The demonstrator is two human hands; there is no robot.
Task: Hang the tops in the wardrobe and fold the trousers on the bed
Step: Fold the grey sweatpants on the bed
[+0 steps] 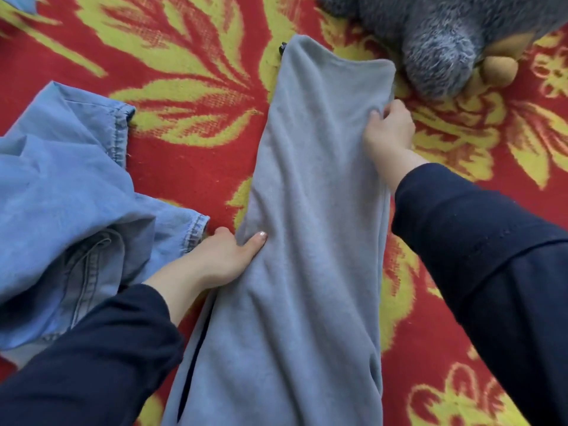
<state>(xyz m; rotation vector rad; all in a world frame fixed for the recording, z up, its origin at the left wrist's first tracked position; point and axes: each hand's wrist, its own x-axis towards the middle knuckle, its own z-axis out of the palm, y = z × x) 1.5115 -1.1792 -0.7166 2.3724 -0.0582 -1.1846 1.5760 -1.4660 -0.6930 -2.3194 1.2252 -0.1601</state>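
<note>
At the left, a crumpled denim garment (pixel 70 192) lies on the bed's red and yellow blanket (pixel 190 167). Just beside its hem, the left hand (pixel 227 259) has its grip on the left edge of the grey trousers (pixel 307 210), thumb on top of the cloth and fingers curled at the edge. The trousers lie stretched lengthwise down the middle of the bed. The right hand (pixel 388 133) pinches their right edge near the far end. At the upper right sits a grey plush toy (pixel 439 35), near the trousers' far corner.
</note>
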